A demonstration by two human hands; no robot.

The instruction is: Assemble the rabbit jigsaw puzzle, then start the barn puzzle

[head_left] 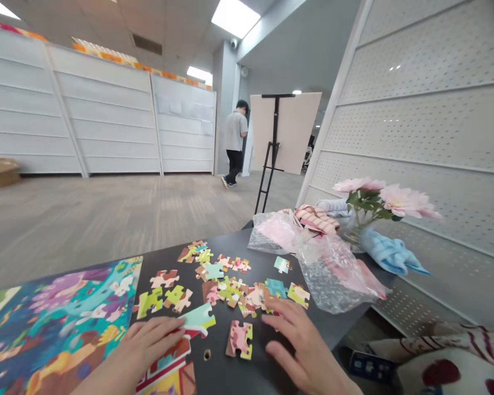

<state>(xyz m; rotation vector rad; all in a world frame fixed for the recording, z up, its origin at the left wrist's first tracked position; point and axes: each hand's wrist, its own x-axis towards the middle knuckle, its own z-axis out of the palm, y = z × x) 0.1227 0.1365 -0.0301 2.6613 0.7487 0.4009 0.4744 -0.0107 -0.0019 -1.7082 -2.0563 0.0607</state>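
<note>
My left hand (154, 345) lies with its fingers stretched out over the joined puzzle section (164, 373), partly hiding it. Touching or just beside its fingertips is a mint-green puzzle piece (200, 318). My right hand (298, 343) is open, fingers spread, at the right side of the loose pieces; a reddish bit shows under its fingers, too covered to make out. Between the hands sits a pink puzzle piece (239, 340) with a green edge. Several loose puzzle pieces (230, 291) lie scattered beyond both hands, a yellow-green piece (298, 295) among them.
A colourful picture board (78, 312) covers the left of the dark table (214, 378). Plastic-wrapped pink cloth (329, 269), a blue cloth (391, 252) and a flower vase (356, 233) stand at the right. Behind are an easel (275, 126) and a person (234, 137).
</note>
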